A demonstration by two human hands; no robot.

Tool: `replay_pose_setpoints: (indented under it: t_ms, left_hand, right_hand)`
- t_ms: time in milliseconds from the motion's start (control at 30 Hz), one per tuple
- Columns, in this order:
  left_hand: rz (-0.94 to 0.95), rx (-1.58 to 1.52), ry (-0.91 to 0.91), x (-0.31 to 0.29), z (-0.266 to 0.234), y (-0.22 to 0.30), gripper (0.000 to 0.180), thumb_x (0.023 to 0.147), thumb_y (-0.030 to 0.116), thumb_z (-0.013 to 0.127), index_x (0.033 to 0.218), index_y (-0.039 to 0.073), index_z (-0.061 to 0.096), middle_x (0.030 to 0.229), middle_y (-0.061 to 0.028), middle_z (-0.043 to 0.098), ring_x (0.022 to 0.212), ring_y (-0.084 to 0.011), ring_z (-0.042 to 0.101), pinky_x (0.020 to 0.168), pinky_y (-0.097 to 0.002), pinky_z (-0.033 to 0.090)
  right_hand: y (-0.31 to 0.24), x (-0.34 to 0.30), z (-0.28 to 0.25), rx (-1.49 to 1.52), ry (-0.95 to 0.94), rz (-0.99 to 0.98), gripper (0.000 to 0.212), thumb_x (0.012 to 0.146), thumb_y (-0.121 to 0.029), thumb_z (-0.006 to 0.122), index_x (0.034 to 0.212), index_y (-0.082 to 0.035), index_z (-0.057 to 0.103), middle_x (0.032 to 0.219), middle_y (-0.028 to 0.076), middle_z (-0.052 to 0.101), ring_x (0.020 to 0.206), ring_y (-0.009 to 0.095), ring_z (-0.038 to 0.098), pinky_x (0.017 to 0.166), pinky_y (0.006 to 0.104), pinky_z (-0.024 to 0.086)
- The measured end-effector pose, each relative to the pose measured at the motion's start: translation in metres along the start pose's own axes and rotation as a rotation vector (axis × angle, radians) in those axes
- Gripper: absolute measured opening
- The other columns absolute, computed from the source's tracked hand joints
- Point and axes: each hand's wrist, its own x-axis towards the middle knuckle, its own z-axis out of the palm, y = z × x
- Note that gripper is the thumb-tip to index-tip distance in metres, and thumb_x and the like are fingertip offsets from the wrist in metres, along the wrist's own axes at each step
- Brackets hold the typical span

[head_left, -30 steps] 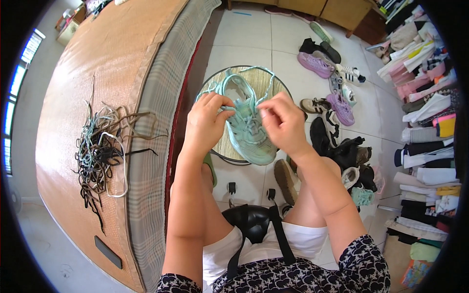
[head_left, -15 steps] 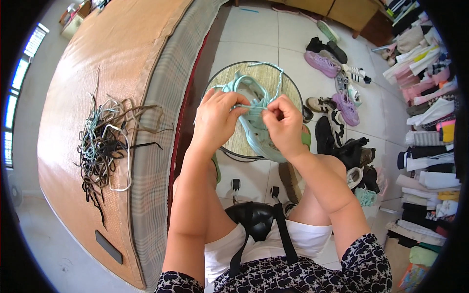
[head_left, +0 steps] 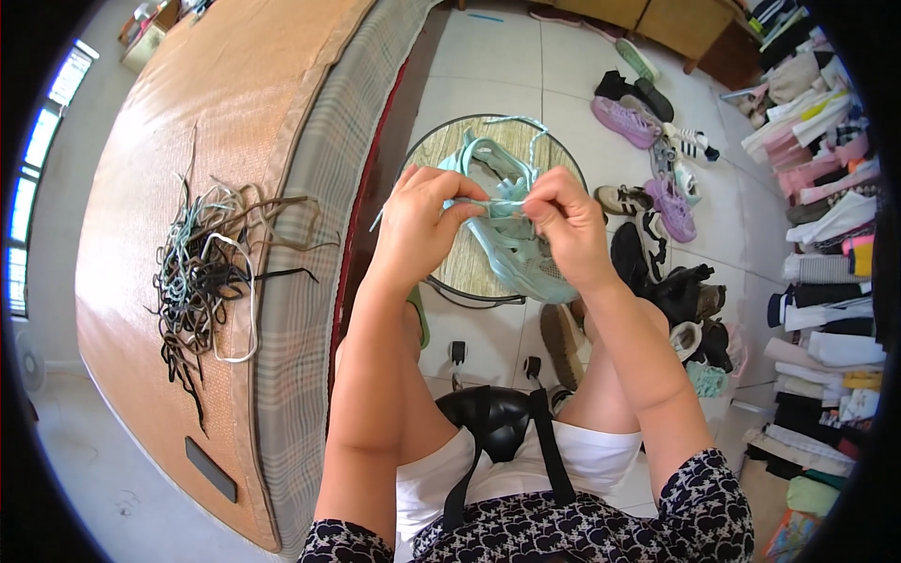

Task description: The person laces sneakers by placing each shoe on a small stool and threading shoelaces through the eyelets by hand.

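I have both hands pinched on the mint lace (head_left: pixel 507 203), left hand (head_left: pixel 422 225) and right hand (head_left: pixel 563 225); the mint sneaker (head_left: pixel 516 249) looks light and soft, best held by its sole.

left hand (head_left: pixel 420 223): raised in front of the torso, back of hand twd camera; fingers curled in, tips pinched together at the R side of the fist.
right hand (head_left: pixel 566 223): held level w/ the left – knuckles up, thumb and forefinger pressed together, pointed twd the other hand.
gap btwn hands: small; fingertips are brought near each other, not touching.
left forearm: bare, seen running up from the lower edge, near vertical, wrist straight.
right forearm: bare, angled up and inward from the lower R – wrist bent slightly.
elbows: both bent, kept close to the body.
thighs: seen below the arms, person seated.
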Motion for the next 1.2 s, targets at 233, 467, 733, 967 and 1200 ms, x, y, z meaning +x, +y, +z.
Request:
replay_pose_setpoints:
  t_ms: [233,467,733,967,1200]
  left_hand:
    - [0.011,0.051,0.017,-0.005,0.013,0.000,0.015,0.078,0.003,0.073,0.092,0.004,0.070,0.093,-0.0101,0.066,0.088,-0.0283,0.062,0.077,-0.0370,0.051]
    - [0.122,0.078,0.008,-0.006,0.010,-0.003,0.015,0.077,0.002,0.073,0.091,0.005,0.069,0.092,-0.0084,0.066,0.093,-0.0283,0.062,0.079,-0.0381,0.051]
    - [-0.050,0.109,-0.004,0.006,0.005,-0.001,0.014,0.080,0.009,0.073,0.094,0.006,0.070,0.095,-0.0093,0.064,0.096,-0.0287,0.058,0.085,-0.0391,0.048]
    - [-0.106,0.124,0.044,0.002,0.000,-0.010,0.014,0.084,0.012,0.071,0.097,0.007,0.070,0.097,-0.0101,0.065,0.101,-0.0286,0.059,0.087,-0.0390,0.048]
    - [-0.200,0.129,-0.017,-0.003,0.003,-0.003,0.016,0.083,0.012,0.073,0.099,0.007,0.070,0.096,-0.0090,0.065,0.091,-0.0265,0.062,0.077,-0.0375,0.050]
  right_hand:
    - [-0.024,0.002,-0.010,-0.533,0.090,0.093,0.022,0.085,-0.024,0.076,0.095,-0.007,0.066,0.096,0.005,0.055,0.065,0.020,0.056,0.057,0.0310,0.047]
    - [-0.022,0.003,0.006,-0.394,-0.087,0.064,0.012,0.081,-0.010,0.074,0.080,-0.002,0.065,0.088,0.007,0.055,0.076,0.023,0.059,0.064,0.0333,0.049]
    - [-0.006,0.002,-0.031,0.323,-0.004,0.433,0.013,0.092,-0.011,0.070,0.084,-0.001,0.068,0.090,0.000,0.052,0.082,0.010,0.050,0.075,0.0245,0.041]
    - [-0.006,0.008,-0.062,0.326,-0.123,0.397,0.020,0.095,-0.016,0.066,0.081,-0.002,0.066,0.089,-0.001,0.052,0.083,0.011,0.051,0.080,0.0252,0.040]
    - [-0.012,0.002,-0.026,-0.553,0.064,0.215,0.026,0.086,-0.027,0.071,0.103,-0.007,0.067,0.106,0.009,0.054,0.087,0.023,0.060,0.074,0.0339,0.051]
